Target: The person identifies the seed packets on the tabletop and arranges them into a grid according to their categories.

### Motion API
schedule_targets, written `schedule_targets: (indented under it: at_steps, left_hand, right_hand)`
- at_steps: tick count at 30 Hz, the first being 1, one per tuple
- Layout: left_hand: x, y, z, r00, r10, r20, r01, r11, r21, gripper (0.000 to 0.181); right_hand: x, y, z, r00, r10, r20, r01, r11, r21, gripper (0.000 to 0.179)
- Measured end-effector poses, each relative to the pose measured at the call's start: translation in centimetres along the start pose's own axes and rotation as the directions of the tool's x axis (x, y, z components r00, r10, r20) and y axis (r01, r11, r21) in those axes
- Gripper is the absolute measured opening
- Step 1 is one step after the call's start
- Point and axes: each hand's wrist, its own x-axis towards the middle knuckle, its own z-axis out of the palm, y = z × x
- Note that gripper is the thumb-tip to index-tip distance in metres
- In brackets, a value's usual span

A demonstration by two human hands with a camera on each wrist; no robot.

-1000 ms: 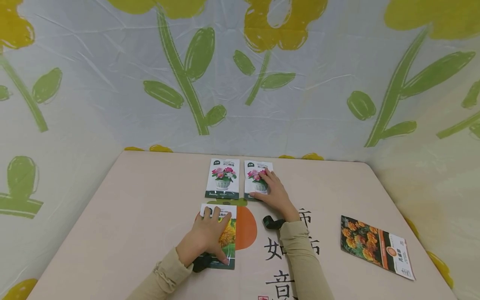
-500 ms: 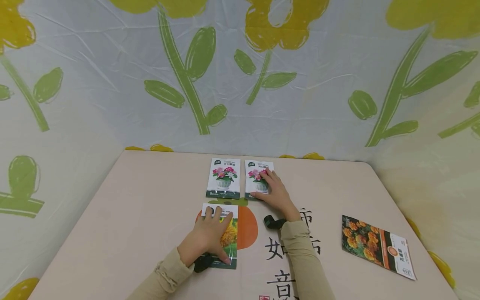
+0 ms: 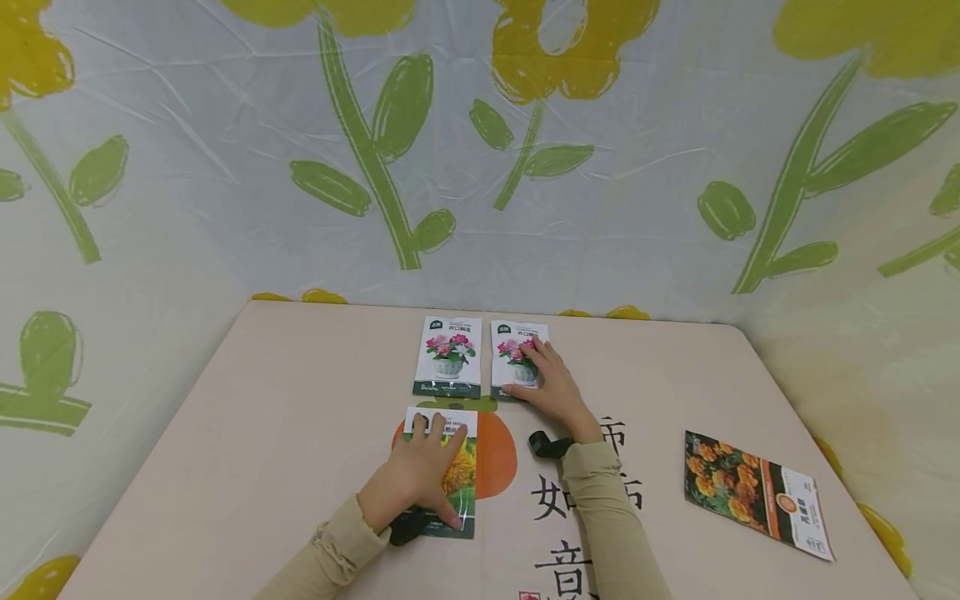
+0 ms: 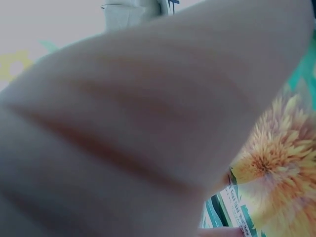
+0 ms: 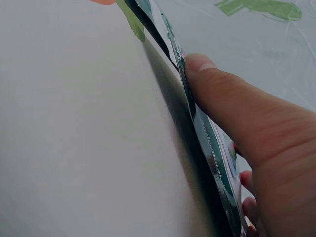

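Note:
My left hand (image 3: 423, 467) lies spread over a seed packet with a yellow sunflower picture (image 3: 459, 477), the thumb low on its right side and fingertips near its white top band. Farther back, my right hand (image 3: 557, 390) rests on a white seed packet with pink flowers in a pot (image 3: 510, 354). Its thumb (image 5: 217, 91) touches the packet's dark green bottom edge, while the other fingers lie over the front. A matching white seed packet (image 3: 447, 358) lies just left of it. The left palm blocks most of the left wrist view.
An orange marigold seed packet (image 3: 757, 493) lies slantwise at the right of the pink table (image 3: 285, 433). Printed black characters and an orange fruit (image 3: 495, 458) mark the tabletop. Flower-patterned cloth (image 3: 645, 233) hangs behind and at both sides.

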Motion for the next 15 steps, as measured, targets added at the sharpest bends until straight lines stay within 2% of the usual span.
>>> schedule_targets:
  at_steps: [15]
  left_hand:
    - [0.2,-0.1,0.32,1.0,0.002,0.004,-0.002,1.0,-0.016,0.122]
  right_hand:
    - [0.11,0.03,0.11,1.0,-0.014,-0.007,0.014,1.0,-0.013,0.089]
